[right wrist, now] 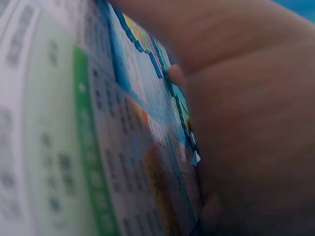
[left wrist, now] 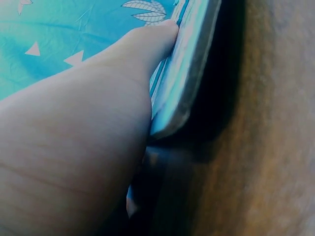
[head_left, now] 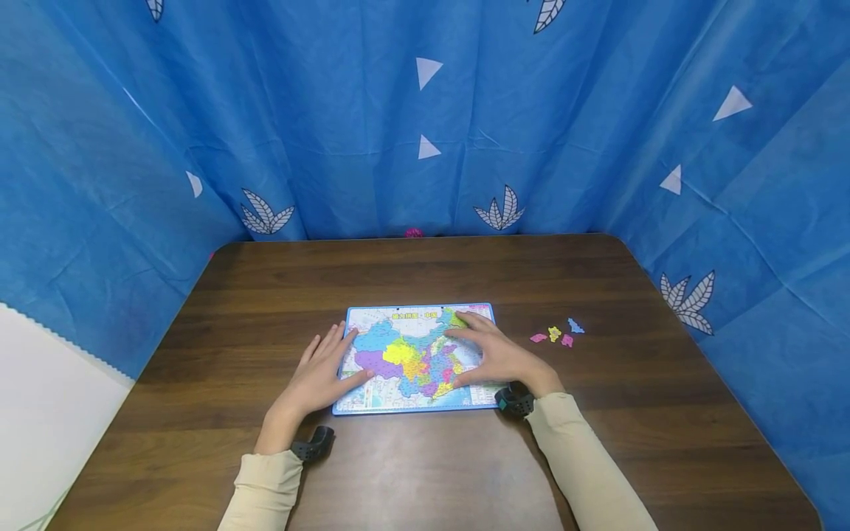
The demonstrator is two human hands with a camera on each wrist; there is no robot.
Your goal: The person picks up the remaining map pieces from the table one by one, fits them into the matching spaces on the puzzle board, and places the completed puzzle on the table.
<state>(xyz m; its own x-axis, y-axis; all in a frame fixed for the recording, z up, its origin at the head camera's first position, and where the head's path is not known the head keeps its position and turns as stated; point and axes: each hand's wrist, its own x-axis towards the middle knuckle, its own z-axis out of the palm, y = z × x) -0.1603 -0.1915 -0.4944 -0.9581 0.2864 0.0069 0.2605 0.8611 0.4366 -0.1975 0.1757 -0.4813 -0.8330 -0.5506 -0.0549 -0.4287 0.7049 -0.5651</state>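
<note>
A map jigsaw board (head_left: 412, 411) with a blue rim lies flat on the wooden table, its coloured pieces forming a map under yellow lettering. My left hand (head_left: 317, 382) rests along the board's left edge, fingers extended and thumb over the lower left of the map. In the left wrist view that thumb (left wrist: 152, 39) touches the board's edge. Over the right half of the map spreads my right hand (head_left: 501, 355), its fingers near the green piece (head_left: 457, 319) at top right and its thumb near the lower right pieces. The palm hides whatever lies under it.
Several loose jigsaw pieces, among them a yellow piece (head_left: 554, 334) and a blue piece (head_left: 575, 326), lie on the table (head_left: 425, 273) right of the board. A blue curtain (head_left: 358, 125) hangs behind the table and along its sides.
</note>
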